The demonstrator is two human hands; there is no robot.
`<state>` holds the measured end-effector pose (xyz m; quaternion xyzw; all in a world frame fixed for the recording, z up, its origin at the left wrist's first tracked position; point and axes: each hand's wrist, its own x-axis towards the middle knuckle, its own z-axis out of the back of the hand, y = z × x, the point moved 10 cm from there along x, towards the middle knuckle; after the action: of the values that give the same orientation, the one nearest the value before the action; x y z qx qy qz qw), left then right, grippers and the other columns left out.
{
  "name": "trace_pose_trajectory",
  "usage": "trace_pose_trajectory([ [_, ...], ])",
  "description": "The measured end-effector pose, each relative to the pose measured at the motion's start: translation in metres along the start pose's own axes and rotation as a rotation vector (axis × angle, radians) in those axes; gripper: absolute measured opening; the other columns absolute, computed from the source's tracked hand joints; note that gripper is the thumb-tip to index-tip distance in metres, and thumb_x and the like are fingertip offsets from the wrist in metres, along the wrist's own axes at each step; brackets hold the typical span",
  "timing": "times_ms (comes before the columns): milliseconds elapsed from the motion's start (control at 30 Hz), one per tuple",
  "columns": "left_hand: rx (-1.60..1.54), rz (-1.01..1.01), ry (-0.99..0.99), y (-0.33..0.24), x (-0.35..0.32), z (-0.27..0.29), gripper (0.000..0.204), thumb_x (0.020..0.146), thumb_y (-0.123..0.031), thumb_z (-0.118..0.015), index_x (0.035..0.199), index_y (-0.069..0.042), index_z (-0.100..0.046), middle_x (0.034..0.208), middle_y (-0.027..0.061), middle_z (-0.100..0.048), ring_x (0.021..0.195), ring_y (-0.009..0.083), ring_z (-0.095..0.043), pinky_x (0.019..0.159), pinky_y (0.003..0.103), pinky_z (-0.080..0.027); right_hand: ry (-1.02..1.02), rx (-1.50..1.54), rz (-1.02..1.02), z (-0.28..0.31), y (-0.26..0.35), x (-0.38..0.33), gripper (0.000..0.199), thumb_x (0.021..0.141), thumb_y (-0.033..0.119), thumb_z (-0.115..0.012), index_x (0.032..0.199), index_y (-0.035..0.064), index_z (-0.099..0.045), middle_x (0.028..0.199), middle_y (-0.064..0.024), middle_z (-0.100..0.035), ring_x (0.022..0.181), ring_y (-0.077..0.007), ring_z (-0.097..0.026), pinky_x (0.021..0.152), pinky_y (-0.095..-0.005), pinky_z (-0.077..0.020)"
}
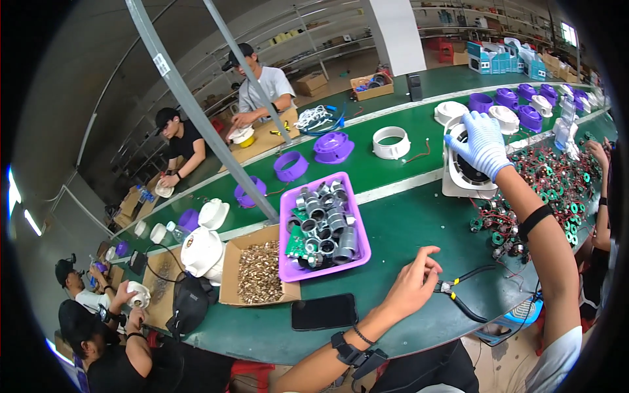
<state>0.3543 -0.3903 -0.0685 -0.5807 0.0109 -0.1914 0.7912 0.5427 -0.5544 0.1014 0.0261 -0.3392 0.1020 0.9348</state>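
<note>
My right hand (481, 145), in a white-and-blue striped knit glove, grips a white housing (457, 187) with a dark round middle. Its fingers lie over the upper rim and the housing stands on the green bench. Bare and loosely curled, my left hand (413, 286) rests above the bench with nothing visible in it. Just beside its fingertips lie cutting pliers (461, 305) with black-and-yellow handles, spread apart. Close to the right forearm is a heap of wired parts (547, 180) with red-black leads and green rings.
A purple tray (364, 252) holds grey cylindrical parts and green circuit boards. Beside it are a cardboard box (230, 293) of small brass pieces and a black phone (323, 312). A belt (419, 141) carries purple housings (334, 148) and white rings (391, 143). Several co-workers sit around.
</note>
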Motion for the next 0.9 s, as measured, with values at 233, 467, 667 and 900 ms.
trace_pose_trajectory([
  [233, -0.038, 0.017, 0.017, 0.004, 0.000, 0.001, 0.033, 0.100, -0.005, -0.053, 0.133, 0.000, -0.047, 0.097, 0.0087, -0.065, 0.077, 0.0119, -0.061, 0.068, 0.029, -0.049, -0.004, 0.056, -0.017, 0.002, 0.004, -0.002, 0.052, 0.084, 0.050, -0.068, 0.104, 0.0027, -0.060, 0.099, -0.0179, -0.061, 0.098, -0.0348, -0.059, 0.090, -0.0460, -0.0456],
  [467, -0.012, 0.036, 0.037, 0.006, -0.002, -0.002, 0.019, 0.101, -0.006, -0.051, 0.117, 0.001, -0.057, 0.094, 0.0094, -0.066, 0.078, 0.0133, -0.061, 0.069, 0.029, -0.050, -0.027, 0.044, -0.018, 0.001, 0.005, -0.004, 0.051, 0.084, 0.048, -0.068, 0.107, 0.0025, -0.060, 0.101, -0.0178, -0.061, 0.099, -0.0356, -0.059, 0.090, -0.0463, -0.0455],
  [667, -0.030, 0.027, 0.040, 0.006, 0.000, -0.004, 0.017, 0.101, -0.007, -0.051, 0.113, 0.002, -0.058, 0.093, 0.0105, -0.066, 0.083, 0.0173, -0.064, 0.074, 0.031, -0.052, -0.046, 0.011, -0.035, 0.000, 0.002, -0.008, 0.049, 0.085, 0.045, -0.070, 0.111, 0.0045, -0.062, 0.104, -0.0154, -0.062, 0.100, -0.0341, -0.059, 0.092, -0.0454, -0.0460],
  [900, -0.012, 0.007, 0.042, 0.004, 0.000, -0.003, 0.017, 0.100, -0.007, -0.051, 0.113, 0.002, -0.058, 0.093, 0.0110, -0.066, 0.083, 0.0184, -0.065, 0.075, 0.032, -0.052, -0.134, 0.004, 0.046, 0.020, 0.023, -0.026, 0.060, 0.078, 0.043, -0.073, 0.129, 0.0131, -0.061, 0.127, -0.0164, -0.058, 0.123, -0.0348, -0.052, 0.111, -0.0511, -0.0343],
])
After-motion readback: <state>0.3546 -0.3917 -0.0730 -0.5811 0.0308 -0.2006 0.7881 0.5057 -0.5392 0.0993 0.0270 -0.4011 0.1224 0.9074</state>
